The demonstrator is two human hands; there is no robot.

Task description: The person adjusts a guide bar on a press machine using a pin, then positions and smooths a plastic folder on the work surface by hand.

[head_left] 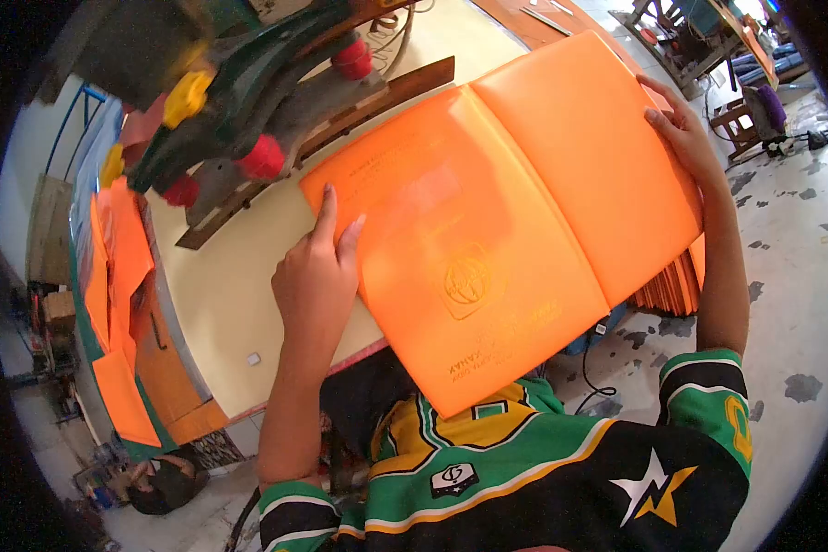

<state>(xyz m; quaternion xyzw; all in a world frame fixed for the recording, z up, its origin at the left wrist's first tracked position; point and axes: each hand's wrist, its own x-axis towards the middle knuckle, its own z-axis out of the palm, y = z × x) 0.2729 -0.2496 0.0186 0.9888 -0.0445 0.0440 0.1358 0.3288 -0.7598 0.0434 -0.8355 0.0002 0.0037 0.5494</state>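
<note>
A bright orange folder cover [580, 156] lies spread open between my hands, tilted above the front of the table, with a crease down its middle. Its left panel bears a gold round emblem and lines of lettering too small to read. My left hand [317, 276] grips the left edge, index finger and thumb on top and the other fingers curled. At the upper right edge, my right hand [685, 138] holds the other panel, some of its fingers hidden behind. Beneath the right panel, a stack of orange covers [667, 293] shows partly.
A dark machine [248, 101] with red knobs and a metal bar [317, 152] stands over the cream tabletop [221, 304]. Orange sheets [120, 267] hang at the left edge. A small white piece [254, 359] lies near the front. Another person [167, 483] is at lower left.
</note>
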